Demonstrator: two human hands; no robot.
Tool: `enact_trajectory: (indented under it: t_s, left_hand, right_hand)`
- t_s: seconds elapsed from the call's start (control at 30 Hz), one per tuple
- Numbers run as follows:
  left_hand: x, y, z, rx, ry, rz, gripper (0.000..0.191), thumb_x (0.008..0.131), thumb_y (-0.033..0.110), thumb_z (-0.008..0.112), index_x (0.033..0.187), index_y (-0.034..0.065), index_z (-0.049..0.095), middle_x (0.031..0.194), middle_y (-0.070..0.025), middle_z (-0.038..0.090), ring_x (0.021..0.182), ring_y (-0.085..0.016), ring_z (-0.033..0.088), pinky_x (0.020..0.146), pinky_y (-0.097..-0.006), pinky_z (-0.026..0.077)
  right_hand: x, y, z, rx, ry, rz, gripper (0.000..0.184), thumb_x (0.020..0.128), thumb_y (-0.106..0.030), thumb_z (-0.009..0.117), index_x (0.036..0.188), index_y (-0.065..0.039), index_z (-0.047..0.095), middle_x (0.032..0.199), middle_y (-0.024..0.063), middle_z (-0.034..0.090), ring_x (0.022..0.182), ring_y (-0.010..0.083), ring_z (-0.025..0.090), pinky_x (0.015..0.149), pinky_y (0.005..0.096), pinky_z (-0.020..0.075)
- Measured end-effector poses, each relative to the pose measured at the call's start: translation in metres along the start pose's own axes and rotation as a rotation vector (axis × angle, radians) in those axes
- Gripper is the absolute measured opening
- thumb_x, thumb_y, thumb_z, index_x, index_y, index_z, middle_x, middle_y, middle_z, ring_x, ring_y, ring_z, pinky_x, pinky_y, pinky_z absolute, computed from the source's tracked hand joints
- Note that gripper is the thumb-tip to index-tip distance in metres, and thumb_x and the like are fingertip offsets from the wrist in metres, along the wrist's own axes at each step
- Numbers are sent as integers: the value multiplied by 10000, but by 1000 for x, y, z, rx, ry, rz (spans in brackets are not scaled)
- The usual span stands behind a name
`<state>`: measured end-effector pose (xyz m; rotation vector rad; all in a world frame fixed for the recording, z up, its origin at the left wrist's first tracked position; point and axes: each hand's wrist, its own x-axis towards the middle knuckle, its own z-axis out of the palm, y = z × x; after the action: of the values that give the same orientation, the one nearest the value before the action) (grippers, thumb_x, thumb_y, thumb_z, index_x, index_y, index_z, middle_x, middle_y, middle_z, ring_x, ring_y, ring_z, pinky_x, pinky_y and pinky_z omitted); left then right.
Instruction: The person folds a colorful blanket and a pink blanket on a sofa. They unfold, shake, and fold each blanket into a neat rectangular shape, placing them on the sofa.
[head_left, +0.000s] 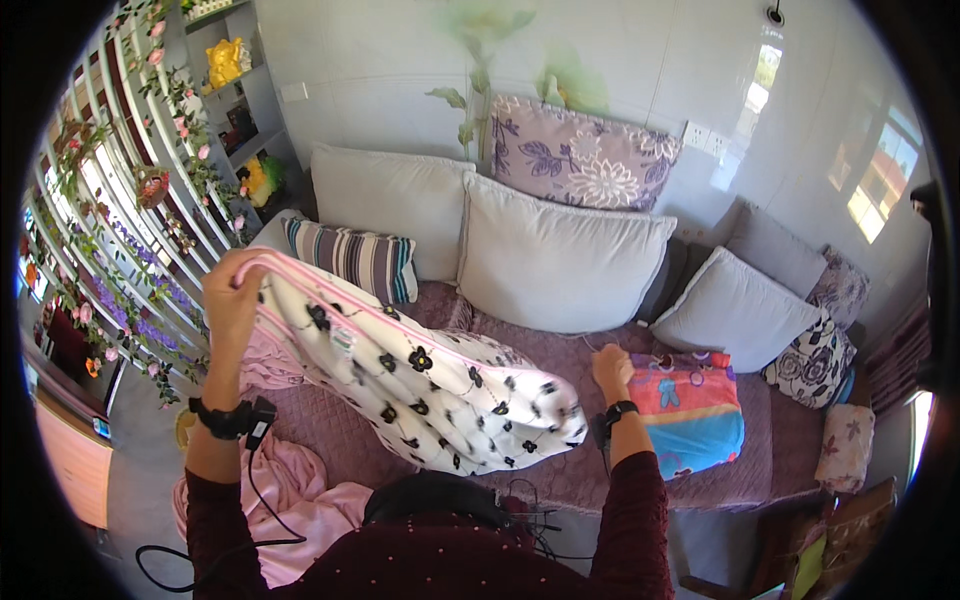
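Note:
My left hand (231, 289) is raised at the left, gripping the pink-trimmed edge of a white fabric cover (442, 386) with black flowers. From that grip the cloth hangs in a long slack sweep to the right, its far end blurred. A small tag shows near the trim. My right hand (613, 369) is curled into a fist just beyond the cloth's right end, and no cloth shows in it. Beside that hand lies a folded red, blue and purple printed cloth (686, 420). Both wrists wear black bands with a device.
A quilted mauve sofa cover (322, 420) spreads beneath. Grey cushions (562, 255), a striped pillow (352, 255) and a floral pillow (585, 154) line the back. Pink fabric (292, 480) drapes at front left. A black cable (262, 487) hangs from my left wrist. A rolled floral cloth (846, 448) sits right.

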<state>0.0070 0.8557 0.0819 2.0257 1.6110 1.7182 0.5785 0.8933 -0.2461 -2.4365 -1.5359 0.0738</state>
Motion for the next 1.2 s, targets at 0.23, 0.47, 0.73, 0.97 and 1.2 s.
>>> enact_trajectory:
  t_s: [0.23,0.47,0.73,0.97,1.2]
  left_hand:
    - [12,-3,83,25,-168,35,150,828,-61,620,950,-34,702,815,-44,641,711,-82,543,639,-218,422]
    - [25,19,75,12,-378,27,182,824,-88,598,958,-11,694,905,-40,617,758,-106,545,662,-221,418]
    - [8,19,63,29,-505,-24,266,781,-146,531,904,25,693,1017,-105,621,866,-182,593,750,-249,447]
    - [-17,6,84,-75,-640,55,393,748,-111,541,1065,60,699,1114,-124,639,945,-254,631,766,-308,492]
    - [-33,-8,63,-502,-744,-324,747,786,-68,636,1473,47,366,1318,-128,577,1157,-181,566,972,-298,445]
  right_hand:
    - [-93,-94,26,936,-1051,-821,267,929,-279,657,984,-26,720,935,73,720,942,198,679,853,359,542]
    - [-96,-241,-37,1581,-778,-840,454,1021,-141,519,1460,-104,410,1428,68,471,1331,185,430,1104,357,349]
    - [-102,-321,-92,1451,-987,-1108,379,956,-196,654,1294,-57,554,1171,49,592,1122,142,509,1014,318,387]
    - [-124,-352,-115,1537,-563,-883,197,941,-139,654,1105,-33,626,804,36,573,710,123,522,653,273,453]
    - [-125,-348,-124,1296,-318,-930,163,934,-164,643,1044,-44,650,811,188,627,668,376,602,583,400,482]
